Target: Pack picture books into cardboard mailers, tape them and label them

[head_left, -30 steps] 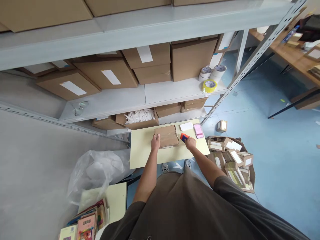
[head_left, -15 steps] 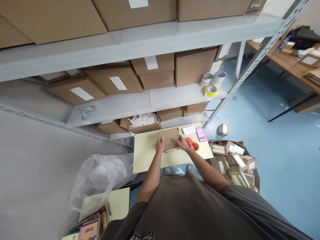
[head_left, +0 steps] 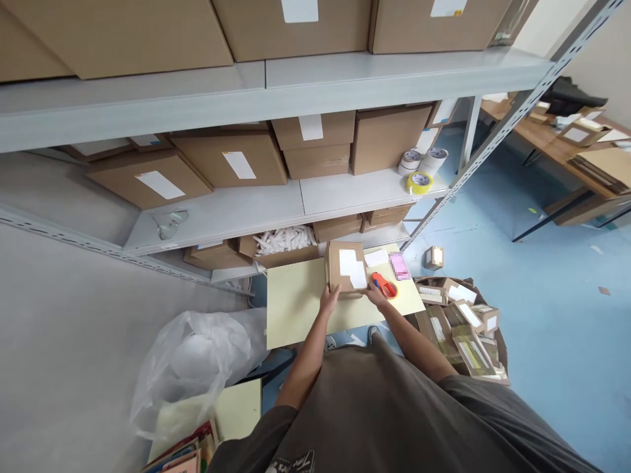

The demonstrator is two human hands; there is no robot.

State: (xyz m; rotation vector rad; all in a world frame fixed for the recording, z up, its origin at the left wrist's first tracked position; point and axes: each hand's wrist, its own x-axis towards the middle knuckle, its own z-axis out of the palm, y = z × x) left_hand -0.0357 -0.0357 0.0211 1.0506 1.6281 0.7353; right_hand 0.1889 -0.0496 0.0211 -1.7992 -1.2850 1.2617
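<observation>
A brown cardboard box (head_left: pixel 334 261) with white labels on its upper face is held between my two hands, over the pale yellow table (head_left: pixel 293 302). My left hand (head_left: pixel 329 299) grips its near left corner. At the near right corner, my right hand (head_left: pixel 375 295) has its fingers on the box. Just right of the box lie an orange tape dispenser (head_left: pixel 382 285), a white paper (head_left: pixel 376 257) and a pink pad (head_left: pixel 399 266). The underside of the box is hidden.
Metal shelving (head_left: pixel 227 211) with cartons and tape rolls (head_left: pixel 419 182) rises beyond the table. A large container of parcels (head_left: pixel 468 322) stands on the floor at right. A plastic bag (head_left: pixel 202 348) is at left, a wooden desk (head_left: pixel 566 141) at far right.
The box has turned so that a face with white labels now shows, and it sits further right, nearer the dispenser. Both hands have shifted right with it. The camera view has moved slightly.
</observation>
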